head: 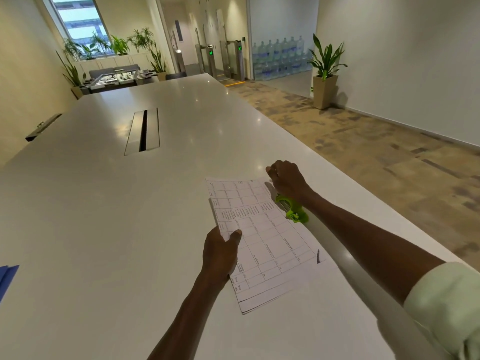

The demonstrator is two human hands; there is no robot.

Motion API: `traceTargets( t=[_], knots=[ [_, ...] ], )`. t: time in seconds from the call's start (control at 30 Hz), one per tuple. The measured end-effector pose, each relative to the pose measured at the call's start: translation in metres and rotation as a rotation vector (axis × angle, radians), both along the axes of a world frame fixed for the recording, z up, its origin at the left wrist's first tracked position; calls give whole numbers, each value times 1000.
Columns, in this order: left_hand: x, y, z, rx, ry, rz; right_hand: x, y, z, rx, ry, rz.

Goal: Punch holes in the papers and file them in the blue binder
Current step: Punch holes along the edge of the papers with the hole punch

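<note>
- Binder [7, 278]: only a blue corner shows at the counter's [130, 216] left edge; the rest is cut off.
- Left hand [220, 252] pinches the papers' [270, 245] near-left edge; they look thin, floppy and likely to slide, so hold the stack flat.
- Right hand [287, 181] is curled, pressing on the green punch [294, 210]; its fingers hide the punch's slot.

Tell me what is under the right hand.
The right hand presses on a green hole punch set on the papers' right edge. The punch's far end and the paper edge in it are covered.
</note>
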State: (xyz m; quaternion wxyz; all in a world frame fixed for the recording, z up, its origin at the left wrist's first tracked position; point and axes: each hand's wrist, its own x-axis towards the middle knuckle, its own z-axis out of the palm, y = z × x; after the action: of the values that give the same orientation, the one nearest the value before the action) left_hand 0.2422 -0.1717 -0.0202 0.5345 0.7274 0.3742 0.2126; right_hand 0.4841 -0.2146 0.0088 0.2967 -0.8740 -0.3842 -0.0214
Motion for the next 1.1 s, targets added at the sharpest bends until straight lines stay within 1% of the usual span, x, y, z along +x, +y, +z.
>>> traceTargets(
  t=[0.07, 0.13, 0.23, 0.37, 0.4, 0.43, 0.5, 0.57, 0.63, 0.73, 0.8, 0.87, 0.93, 0.97, 1.0, 1.03, 1.1],
  knots=[
    [1, 0, -1, 2, 5, 13, -1, 3, -8, -77, 44, -5],
    [1, 1, -3, 14, -1, 20, 2, 5, -13, -120, 47, -33],
    [3, 1, -5, 12, -21, 33, 5, 5, -24, -93, 71, -68],
    [5, -1, -5, -4, -38, 79, 11, 7, -36, -130, 91, -58],
    [5, 0, -5, -4, -43, 83, 13, 8, -36, -98, 103, -64],
    [5, 0, -5, -7, -51, 85, 15, 8, -38, -16, 158, -40],
    [5, 1, -8, -20, -70, 84, 19, 9, -44, -24, 145, 23],
    [5, 3, -9, -15, -67, 78, 17, 10, -51, -21, 93, -41],
    [6, 2, -11, -17, -52, 80, 24, 11, -57, 57, 49, -112],
    [5, 0, -7, -12, -41, 72, 19, 8, -52, 117, -26, -68],
    [5, -1, -5, 5, -38, 61, 22, 10, -50, 150, 36, -41],
    [5, -1, -5, 7, -42, 69, 24, 11, -48, 45, 72, -7],
    [4, 0, -6, -2, -49, 65, 21, 9, -45, -131, 8, 53],
    [4, 1, -6, -13, -49, 62, 20, 9, -42, -173, 4, 38],
    [4, 1, -6, -26, -56, 62, 19, 9, -38, -189, 1, 18],
    [4, 1, -5, -41, -64, 65, 18, 8, -35, -178, -45, 21],
    [3, 1, -2, -75, -73, 75, 14, 12, -30, -207, -186, 64]
  ],
)
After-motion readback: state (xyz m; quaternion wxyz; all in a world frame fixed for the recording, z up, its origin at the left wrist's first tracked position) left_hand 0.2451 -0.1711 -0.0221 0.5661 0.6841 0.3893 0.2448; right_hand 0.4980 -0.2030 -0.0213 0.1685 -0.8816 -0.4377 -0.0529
